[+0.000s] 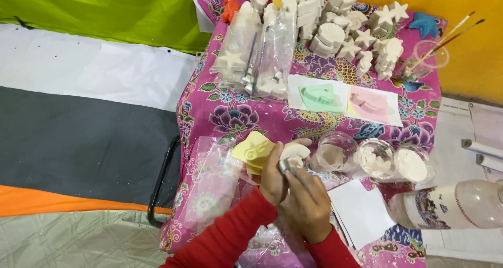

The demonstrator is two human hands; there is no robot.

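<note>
Low in the frame's centre, the left hand (272,176) grips a white figurine (295,152) beside a yellow mould (253,151); the right hand (306,202) closes on a small tool (284,166) touching the figurine. Three cups (377,158) stand just right on the tabletop (215,111).

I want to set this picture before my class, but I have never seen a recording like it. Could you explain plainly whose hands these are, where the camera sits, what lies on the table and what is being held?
The camera sits on a person's head and looks down at their own two hands, in red sleeves. The left hand holds a small white plaster piece; the right hand works on it with a small tool that is hard to make out. Beside them lies a yellow mould. The table wears a pink flowered cloth. On it are many white plaster shapes, bagged sets, green and pink moulds, clear cups of white powder and brushes.
</note>
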